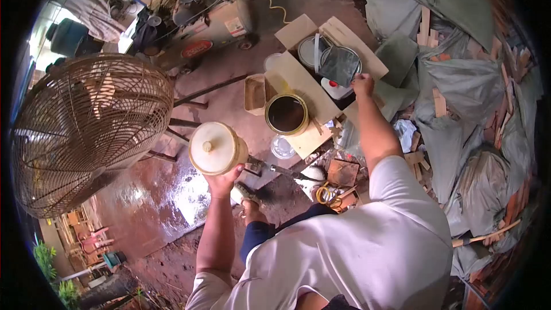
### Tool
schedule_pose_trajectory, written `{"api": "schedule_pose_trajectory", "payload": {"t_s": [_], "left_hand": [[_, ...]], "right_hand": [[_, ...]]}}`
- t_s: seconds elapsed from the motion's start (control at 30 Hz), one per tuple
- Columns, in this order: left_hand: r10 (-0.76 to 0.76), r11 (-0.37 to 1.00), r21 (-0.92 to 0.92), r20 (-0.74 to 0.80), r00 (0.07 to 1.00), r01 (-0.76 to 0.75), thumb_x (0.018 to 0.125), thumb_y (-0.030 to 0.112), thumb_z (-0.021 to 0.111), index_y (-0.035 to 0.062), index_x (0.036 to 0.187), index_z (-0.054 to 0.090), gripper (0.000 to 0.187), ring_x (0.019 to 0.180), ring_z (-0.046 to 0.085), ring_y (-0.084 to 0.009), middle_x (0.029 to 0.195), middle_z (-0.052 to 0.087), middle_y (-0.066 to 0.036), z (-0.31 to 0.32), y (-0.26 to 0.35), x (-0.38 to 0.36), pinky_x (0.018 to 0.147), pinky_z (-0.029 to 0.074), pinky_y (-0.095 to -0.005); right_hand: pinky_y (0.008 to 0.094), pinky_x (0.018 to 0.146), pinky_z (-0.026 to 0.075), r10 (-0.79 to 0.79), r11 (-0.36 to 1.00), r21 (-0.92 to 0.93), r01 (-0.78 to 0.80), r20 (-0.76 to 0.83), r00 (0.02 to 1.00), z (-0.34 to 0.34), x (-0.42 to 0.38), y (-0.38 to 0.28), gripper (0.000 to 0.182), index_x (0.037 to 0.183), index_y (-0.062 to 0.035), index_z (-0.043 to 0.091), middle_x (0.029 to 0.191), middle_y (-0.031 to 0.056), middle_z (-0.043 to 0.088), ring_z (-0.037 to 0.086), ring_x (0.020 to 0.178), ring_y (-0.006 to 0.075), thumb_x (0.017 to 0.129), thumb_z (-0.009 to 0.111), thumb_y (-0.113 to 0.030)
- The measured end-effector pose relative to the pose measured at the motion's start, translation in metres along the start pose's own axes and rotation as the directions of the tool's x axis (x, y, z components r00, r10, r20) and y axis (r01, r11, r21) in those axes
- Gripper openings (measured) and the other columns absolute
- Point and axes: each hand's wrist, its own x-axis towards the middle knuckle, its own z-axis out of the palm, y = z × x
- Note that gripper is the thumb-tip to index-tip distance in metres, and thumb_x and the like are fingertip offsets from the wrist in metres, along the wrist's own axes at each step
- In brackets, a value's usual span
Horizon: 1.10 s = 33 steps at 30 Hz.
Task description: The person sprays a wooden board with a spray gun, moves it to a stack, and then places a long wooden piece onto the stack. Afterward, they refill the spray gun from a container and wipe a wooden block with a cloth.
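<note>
My left hand (225, 180) is closed beneath a spray gun's round cream cup (213, 148), which has a knobbed lid. Metal fittings (257, 165) stick out to the right of the cup; the grip is hidden. My right hand (362, 84) is closed at the corner of a dark, thin square sheet (340, 66). This sheet lies over the top of a can (354, 57) inside an open cardboard box (304, 74). Beside it stands another round can (310, 51). A white container with a red cap (336, 89) shows below the sheet.
An open can of dark liquid (287, 115) stands between my hands, with a rectangular tub (255, 95) near it. To the left is a large caged fan (92, 132); behind it, an air compressor (212, 28). Grey sheeting and wood scraps (459, 97) are heaped at right.
</note>
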Motion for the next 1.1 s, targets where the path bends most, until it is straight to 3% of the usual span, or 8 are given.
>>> {"api": "schedule_pose_trajectory", "payload": {"t_s": [0.1,0.23,0.4,0.5,0.83,0.97,1.03,1.1], "left_hand": [[-0.018,1.000,0.014,0.000,1.000,0.018,0.058,0.040,0.086,-0.0005,0.119,0.050,0.082,0.102,0.057,-0.0204,0.111,0.060,-0.009,-0.001,0.000,-0.006,0.091,0.045,-0.0359],[-0.009,1.000,-0.022,0.017,1.000,0.010,0.058,0.037,0.087,-0.0012,0.120,0.049,0.083,0.101,0.057,-0.0207,0.111,0.059,-0.009,0.003,-0.001,-0.012,0.091,0.046,-0.0351],[-0.002,0.997,-0.072,0.029,1.000,0.004,0.059,0.033,0.087,-0.0017,0.123,0.046,0.084,0.104,0.056,-0.0206,0.113,0.058,-0.010,0.006,0.011,-0.026,0.092,0.045,-0.0351],[0.012,1.000,-0.023,0.054,0.998,-0.010,0.060,0.033,0.087,-0.0018,0.124,0.045,0.084,0.104,0.056,-0.0207,0.113,0.058,-0.010,-0.003,0.010,-0.035,0.092,0.045,-0.0352],[0.156,0.981,-0.136,0.152,0.976,-0.136,0.061,0.037,0.085,-0.0014,0.122,0.049,0.081,0.105,0.055,-0.0216,0.115,0.057,-0.010,-0.037,0.000,-0.053,0.093,0.044,-0.0365],[0.202,0.946,-0.291,0.193,0.960,-0.140,0.060,0.027,0.086,-0.0051,0.123,0.046,0.081,0.107,0.054,-0.0231,0.116,0.056,-0.013,-0.053,-0.006,-0.058,0.096,0.043,-0.0379],[0.194,0.937,-0.338,0.310,0.931,-0.082,0.062,0.022,0.085,-0.0057,0.126,0.043,0.081,0.106,0.054,-0.0226,0.116,0.055,-0.014,-0.053,-0.004,-0.061,0.096,0.043,-0.0381],[0.259,0.887,-0.459,0.395,0.881,-0.055,0.064,0.025,0.084,-0.0073,0.119,0.047,0.074,0.098,0.058,-0.0238,0.111,0.056,-0.015,-0.049,0.003,-0.073,0.091,0.047,-0.0368]], "right_hand": [[0.0293,0.044,0.050,-0.138,0.978,0.171,0.117,0.117,0.984,-0.003,-0.048,-0.005,0.019,0.090,0.0035,0.057,0.074,0.0123,0.064,0.062,0.050,0.0201,0.086,0.063,-0.015],[0.0304,0.043,0.049,-0.179,0.984,0.058,0.169,0.314,0.932,0.032,-0.127,0.022,0.015,0.087,0.0019,0.059,0.069,0.0096,0.061,0.060,0.050,0.0173,0.086,0.062,-0.013],[0.0392,0.056,0.050,-0.356,0.873,-0.264,0.409,0.227,0.907,0.093,-0.190,0.050,0.021,0.073,0.0013,0.063,0.068,0.0191,0.064,0.064,0.058,0.0302,0.078,0.070,-0.018],[0.0413,0.064,0.049,-0.270,0.889,-0.338,0.310,0.160,0.949,0.099,-0.206,0.039,0.021,0.071,-0.0004,0.064,0.072,0.0198,0.064,0.064,0.066,0.0350,0.075,0.072,-0.020],[0.0417,0.068,0.050,-0.376,0.893,-0.309,0.326,-0.116,0.919,0.062,-0.247,0.024,0.026,0.081,-0.0031,0.061,0.072,0.0148,0.062,0.062,0.073,0.0321,0.077,0.069,-0.027],[0.0346,0.063,0.048,-0.277,0.941,-0.117,0.318,0.273,0.921,-0.015,-0.339,0.037,0.028,0.083,-0.0025,0.059,0.075,0.0097,0.062,0.060,0.069,0.0198,0.084,0.067,-0.030],[0.0334,0.064,0.049,-0.101,0.990,-0.042,0.132,0.433,0.896,-0.052,-0.408,0.045,0.040,0.104,-0.0036,0.058,0.087,0.0062,0.064,0.060,0.077,0.0170,0.085,0.066,-0.038],[0.0301,0.070,0.048,-0.278,0.960,0.197,0.197,0.615,0.738,-0.081,-0.482,0.033,0.048,0.113,-0.0010,0.054,0.095,0.0049,0.061,0.057,0.086,0.0142,0.083,0.069,-0.035]]}}
